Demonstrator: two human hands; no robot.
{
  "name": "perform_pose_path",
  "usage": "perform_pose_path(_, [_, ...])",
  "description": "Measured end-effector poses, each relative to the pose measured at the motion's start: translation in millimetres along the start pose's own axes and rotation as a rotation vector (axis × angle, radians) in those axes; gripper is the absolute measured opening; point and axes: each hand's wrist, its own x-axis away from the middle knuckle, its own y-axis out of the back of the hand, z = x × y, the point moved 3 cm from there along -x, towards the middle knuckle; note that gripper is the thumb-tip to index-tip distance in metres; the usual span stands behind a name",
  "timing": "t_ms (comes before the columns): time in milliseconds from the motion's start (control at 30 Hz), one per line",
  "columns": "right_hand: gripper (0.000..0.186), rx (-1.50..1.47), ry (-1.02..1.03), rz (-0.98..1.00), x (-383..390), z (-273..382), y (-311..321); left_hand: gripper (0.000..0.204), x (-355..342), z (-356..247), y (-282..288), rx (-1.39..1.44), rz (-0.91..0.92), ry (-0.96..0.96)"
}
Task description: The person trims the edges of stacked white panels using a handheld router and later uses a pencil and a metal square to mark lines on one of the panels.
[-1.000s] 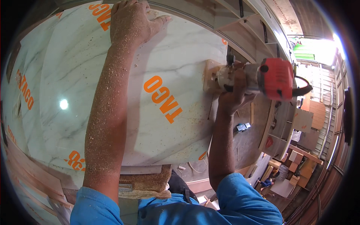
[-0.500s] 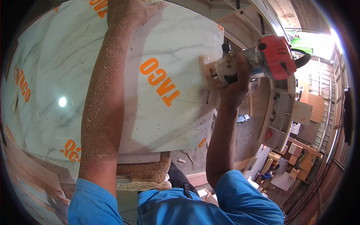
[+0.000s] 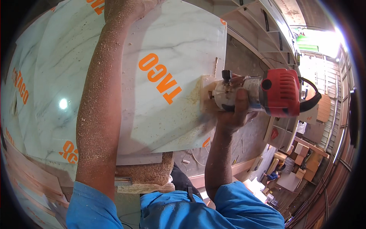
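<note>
My right hand is wrapped round the metal body of a red and silver trim router, with the thumb on its near side. The router lies on its side at the right edge of a white marble-patterned panel, its pale square base against that edge. A black knob sticks up from the base. My left hand rests on the panel at the top of the picture, thumb stretched out; its other fingers are cut off by the picture's edge. Sawdust covers my left forearm.
More marble-patterned sheets lie on the left. Under the near edge is a rough brown block. Cabinet frames stand beyond at the right. A cable runs over the floor. Farther right, a person is among boards and boxes.
My right hand has drawn the router nearer to me along the panel's right edge. My left hand has slid slightly farther out of the top of the picture.
</note>
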Motion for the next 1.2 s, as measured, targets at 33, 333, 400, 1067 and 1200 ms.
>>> perform_pose_path(33, [0.035, -0.004, -0.003, 0.000, -1.2, -2.1, -1.1, 0.060, 0.1, -0.4, 0.4, -0.005, -0.007, -0.005])
perform_pose_path(333, [0.039, 0.071, 0.031, -0.011, -24.6, -19.5, -16.4, 0.059, -2.4, 3.0, 0.4, -0.015, -0.010, -0.066])
perform_pose_path(400, [0.037, 0.119, 0.029, -0.045, -31.9, -23.3, -21.4, 0.059, -2.4, 2.5, -4.1, -0.009, -0.018, -0.060])
perform_pose_path(1067, [0.030, 0.150, 0.187, -0.014, -71.9, -44.2, -39.3, 0.061, 2.8, 5.5, 11.4, 0.028, 0.046, 0.055])
perform_pose_path(1200, [0.031, 0.047, 0.135, -0.036, -74.3, -43.2, -47.1, 0.061, -3.3, 15.5, 5.2, -0.061, -0.009, 0.024])
